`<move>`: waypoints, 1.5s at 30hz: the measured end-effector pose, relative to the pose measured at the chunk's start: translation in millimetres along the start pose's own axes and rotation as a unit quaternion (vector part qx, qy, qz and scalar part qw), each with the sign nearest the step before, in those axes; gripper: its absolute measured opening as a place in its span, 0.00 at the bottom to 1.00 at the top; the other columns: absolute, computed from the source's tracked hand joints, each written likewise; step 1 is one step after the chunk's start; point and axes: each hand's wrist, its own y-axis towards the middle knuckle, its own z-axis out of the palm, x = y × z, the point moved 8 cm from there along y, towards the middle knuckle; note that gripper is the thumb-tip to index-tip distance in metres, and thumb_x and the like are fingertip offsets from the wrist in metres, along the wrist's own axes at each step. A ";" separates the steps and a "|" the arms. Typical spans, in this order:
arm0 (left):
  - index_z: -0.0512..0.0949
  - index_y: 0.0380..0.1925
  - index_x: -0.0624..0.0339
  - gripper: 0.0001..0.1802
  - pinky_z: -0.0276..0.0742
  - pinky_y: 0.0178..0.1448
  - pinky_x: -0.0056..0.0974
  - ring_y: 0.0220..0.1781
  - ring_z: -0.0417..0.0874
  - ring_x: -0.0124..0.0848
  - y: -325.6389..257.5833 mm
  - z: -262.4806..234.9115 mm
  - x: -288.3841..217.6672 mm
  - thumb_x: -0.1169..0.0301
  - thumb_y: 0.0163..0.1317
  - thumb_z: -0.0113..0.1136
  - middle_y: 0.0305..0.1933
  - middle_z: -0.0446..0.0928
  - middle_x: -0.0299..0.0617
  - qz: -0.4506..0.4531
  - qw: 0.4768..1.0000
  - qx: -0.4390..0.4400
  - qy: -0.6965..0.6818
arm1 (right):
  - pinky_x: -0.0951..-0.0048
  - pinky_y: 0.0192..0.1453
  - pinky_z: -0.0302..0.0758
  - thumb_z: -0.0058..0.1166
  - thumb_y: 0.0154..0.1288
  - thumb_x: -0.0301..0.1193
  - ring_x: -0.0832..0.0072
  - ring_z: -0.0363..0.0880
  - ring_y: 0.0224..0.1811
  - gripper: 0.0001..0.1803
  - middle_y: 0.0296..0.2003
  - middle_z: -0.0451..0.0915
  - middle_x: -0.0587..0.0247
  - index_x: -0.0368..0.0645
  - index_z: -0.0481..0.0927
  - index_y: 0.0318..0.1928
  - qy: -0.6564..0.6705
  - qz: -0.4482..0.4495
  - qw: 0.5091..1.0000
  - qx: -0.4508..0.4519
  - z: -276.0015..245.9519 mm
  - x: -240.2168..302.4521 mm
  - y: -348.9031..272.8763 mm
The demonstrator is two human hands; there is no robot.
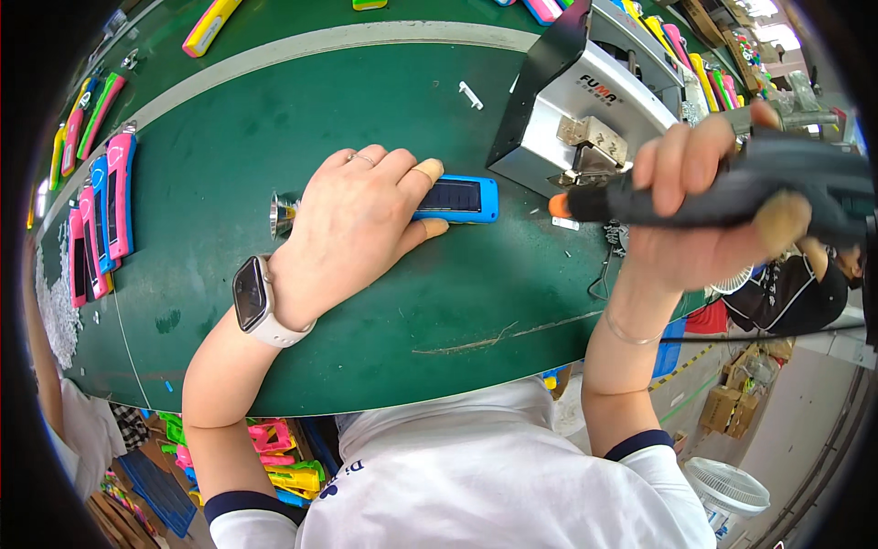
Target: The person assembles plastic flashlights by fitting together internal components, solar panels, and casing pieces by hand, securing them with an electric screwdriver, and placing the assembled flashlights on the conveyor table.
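Observation:
My left hand (361, 206) is closed over a blue flashlight (487, 199) with a dark solar panel on its upper face, pressing it flat against the green table. The flashlight's shiny reflector end (282, 216) pokes out by my wrist; the middle is hidden under my palm. In my right hand (672, 254) is a black power screwdriver (622, 201) with an orange nose, raised and tilted sideways, its rear blurred. The nose points left, toward the flashlight but apart from it. Close behind that tool stands a silver and black screw feeder (585, 101).
Pink and blue flashlights (117, 197) are lined up at the left, beside a heap of small clear parts (57, 293). A small white plastic piece (470, 95) lies behind my left hand. Coloured casings (283, 448) sit below the table edge. Other people are at left and right.

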 end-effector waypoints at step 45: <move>0.79 0.30 0.57 0.12 0.68 0.55 0.47 0.42 0.77 0.36 4.0 -21.2 -63.2 0.68 0.43 0.63 0.36 0.76 0.37 0.232 0.945 -0.216 -0.081 | 0.73 0.29 0.66 0.49 0.61 0.58 0.81 0.67 0.21 0.37 0.27 0.70 0.68 0.43 0.63 0.59 0.078 -0.031 0.994 0.076 21.7 25.9 -19.6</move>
